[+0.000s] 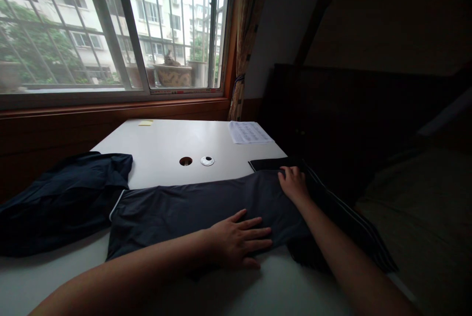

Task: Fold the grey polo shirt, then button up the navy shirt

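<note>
A dark grey garment (191, 208) lies stretched across the white table (165, 139), with white piping at its left end. My left hand (238, 240) rests flat on its near side, fingers spread. At the far right part of the fabric is my right hand (294, 183), its fingers bent down onto the cloth at the edge; the fingertips are partly hidden. Under and beyond that end, a black garment (339, 208) with pale stripes hangs over the table's right side. To the left, a dark navy garment (70, 193) lies in a loose heap.
Printed sheets (249, 132) lie at the table's back right, a yellow note (146, 123) at its back left. Two round cable holes (186, 161) sit mid-table, one with a white cover (207, 160). Behind are a barred window (165, 26) and a tied curtain (243, 36).
</note>
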Demonstrator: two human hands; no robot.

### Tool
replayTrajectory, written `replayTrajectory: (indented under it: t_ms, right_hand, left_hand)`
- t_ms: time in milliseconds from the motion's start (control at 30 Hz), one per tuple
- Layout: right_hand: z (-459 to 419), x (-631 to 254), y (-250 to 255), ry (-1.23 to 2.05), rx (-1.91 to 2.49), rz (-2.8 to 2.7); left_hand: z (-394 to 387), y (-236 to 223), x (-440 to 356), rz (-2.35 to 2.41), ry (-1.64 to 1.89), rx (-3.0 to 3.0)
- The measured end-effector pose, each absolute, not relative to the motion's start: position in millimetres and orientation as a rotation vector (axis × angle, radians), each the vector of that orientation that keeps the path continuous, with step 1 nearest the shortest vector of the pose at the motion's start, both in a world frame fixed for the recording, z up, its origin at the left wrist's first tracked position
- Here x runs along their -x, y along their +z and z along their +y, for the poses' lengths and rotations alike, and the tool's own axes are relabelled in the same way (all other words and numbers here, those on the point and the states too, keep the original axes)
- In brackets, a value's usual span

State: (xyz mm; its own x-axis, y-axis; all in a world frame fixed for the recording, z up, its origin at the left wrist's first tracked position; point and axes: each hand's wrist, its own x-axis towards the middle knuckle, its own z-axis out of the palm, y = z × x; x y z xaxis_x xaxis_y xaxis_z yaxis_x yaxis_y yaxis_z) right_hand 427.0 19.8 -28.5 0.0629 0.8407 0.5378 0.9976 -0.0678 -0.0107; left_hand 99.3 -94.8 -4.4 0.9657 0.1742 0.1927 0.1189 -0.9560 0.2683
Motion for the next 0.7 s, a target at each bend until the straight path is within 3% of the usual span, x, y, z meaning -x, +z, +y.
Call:
replayTrajectory:
  t_ms: [233,467,700]
  right_hand:
    - [-1,-401,3,-0.584,1.941,-1.94]
    - [-66,-345,5,-0.368,1.449,-2.555]
    - [-87,-393,-19,-0.208,1.749,-2.46]
  left_hand:
    - [-97,9,-58,0.289,0.253,-2.803]
    - [-64,-6,19,0.967,0.261,-2.834]
    - [-72,-16,54,1.069,0.312,-2.891]
